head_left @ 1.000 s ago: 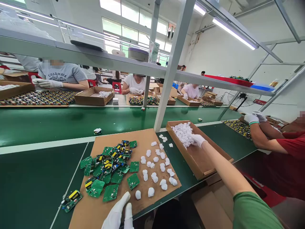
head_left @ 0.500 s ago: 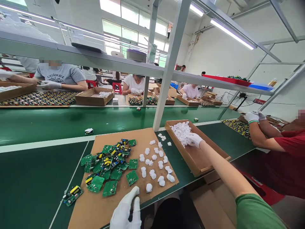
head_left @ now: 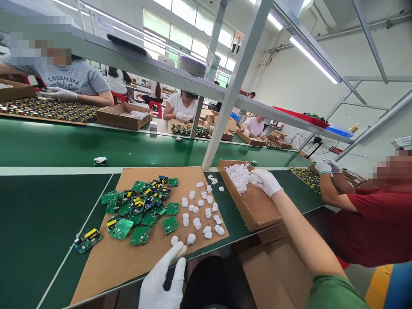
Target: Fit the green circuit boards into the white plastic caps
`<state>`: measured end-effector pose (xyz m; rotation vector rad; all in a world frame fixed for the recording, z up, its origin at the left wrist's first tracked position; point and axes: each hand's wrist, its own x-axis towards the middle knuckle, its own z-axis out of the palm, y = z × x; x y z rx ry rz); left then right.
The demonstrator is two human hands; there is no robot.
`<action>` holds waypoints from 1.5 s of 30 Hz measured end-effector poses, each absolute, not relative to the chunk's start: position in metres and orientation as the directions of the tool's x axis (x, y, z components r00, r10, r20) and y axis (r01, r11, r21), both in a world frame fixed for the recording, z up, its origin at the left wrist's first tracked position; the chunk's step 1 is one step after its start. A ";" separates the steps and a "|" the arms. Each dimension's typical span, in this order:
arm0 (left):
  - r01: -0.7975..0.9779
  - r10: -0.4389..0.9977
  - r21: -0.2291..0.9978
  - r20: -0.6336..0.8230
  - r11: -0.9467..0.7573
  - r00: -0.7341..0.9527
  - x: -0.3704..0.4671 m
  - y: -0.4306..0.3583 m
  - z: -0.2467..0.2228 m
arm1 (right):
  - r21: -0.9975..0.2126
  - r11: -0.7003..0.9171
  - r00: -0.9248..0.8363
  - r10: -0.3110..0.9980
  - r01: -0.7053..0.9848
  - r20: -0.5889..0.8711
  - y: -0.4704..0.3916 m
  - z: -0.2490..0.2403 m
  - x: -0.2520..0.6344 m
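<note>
My left hand (head_left: 164, 274), in a white glove, is at the front edge of a brown board (head_left: 106, 266), fingers apart, its fingertips beside a white lump (head_left: 174, 240). My gloved right hand (head_left: 265, 182) reaches over the cardboard box (head_left: 260, 210), at its heap of white pieces (head_left: 237, 177); its fingertips are bent down and whatever they grip is too small to make out. Green circuit boards (head_left: 140, 235) lie piled on the brown board's left half. Several white lumps (head_left: 197, 223) are spread over its right side.
A single circuit board (head_left: 88, 240) lies left of the brown board. Behind runs a green conveyor (head_left: 64, 146) carrying a white-topped part (head_left: 100, 160). A metal post (head_left: 233, 86) rises behind the brown board. A person in red (head_left: 380, 219) works at the right; others sit across the conveyor.
The view has shifted and tilted. A white lump now lies by my left fingertips, where none showed before. My right hand has lifted slightly at the heap. Parts on the conveyor appear further left.
</note>
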<state>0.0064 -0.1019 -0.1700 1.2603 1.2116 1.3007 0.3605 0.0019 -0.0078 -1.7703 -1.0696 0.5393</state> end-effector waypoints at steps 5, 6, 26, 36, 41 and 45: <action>-0.682 0.960 0.688 -0.083 0.248 0.266 0.037 -0.092 -0.129 | -0.927 -0.006 0.120 0.992 0.375 0.042 -0.028 -0.030 0.249; -0.778 0.950 0.557 -0.071 0.291 0.304 0.042 -0.086 -0.123 | -0.923 0.033 0.023 0.999 0.383 0.045 -0.033 -0.041 0.222; -0.729 0.943 0.600 -0.247 0.330 0.223 0.008 -0.084 -0.124 | -0.901 0.217 -0.206 0.967 0.376 0.147 -0.066 -0.115 0.157; -0.392 0.970 0.888 -0.240 0.238 0.046 -0.005 -0.096 -0.125 | -0.902 0.277 -0.349 0.924 0.330 0.157 -0.064 -0.109 0.155; -0.194 0.973 0.953 -0.222 0.231 0.067 -0.009 -0.103 -0.120 | -0.923 0.203 -0.349 0.933 0.326 0.082 -0.061 -0.115 0.150; -0.262 0.952 0.915 -0.297 0.307 0.078 -0.010 -0.109 -0.123 | -0.932 0.185 -0.346 0.935 0.310 0.070 -0.062 -0.121 0.149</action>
